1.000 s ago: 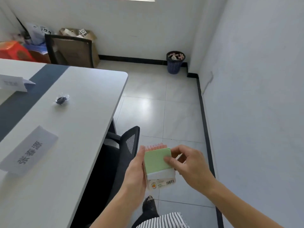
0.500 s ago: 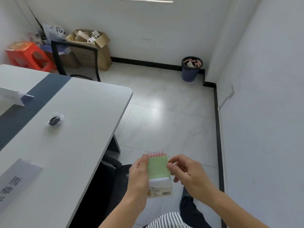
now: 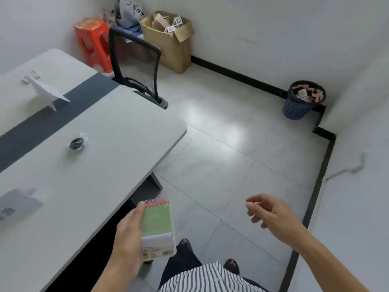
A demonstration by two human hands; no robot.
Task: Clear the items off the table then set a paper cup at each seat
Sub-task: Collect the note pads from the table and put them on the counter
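Observation:
My left hand (image 3: 128, 237) grips a small green spiral notepad (image 3: 157, 226) with pink rings, held over the floor just off the table's near edge. My right hand (image 3: 271, 216) hangs to the right of it, fingers loosely spread and holding nothing. On the white table (image 3: 117, 157) with its dark centre stripe lie a small black item in clear wrap (image 3: 77, 142), a folded white name card (image 3: 47, 92) with binder clips (image 3: 30, 77) behind it, and another name card (image 3: 16, 204) near the left edge. No paper cups are in view.
A black mesh chair (image 3: 136, 66) stands at the table's far end. Behind it are an orange stool (image 3: 94, 43) and an open cardboard box (image 3: 168, 41). A dark blue waste basket (image 3: 303, 100) full of scraps sits in the far right corner. The right wall is close.
My right hand has let go of the notepad and moved away to the right. The view has swung left and upward, showing more of the table's far end.

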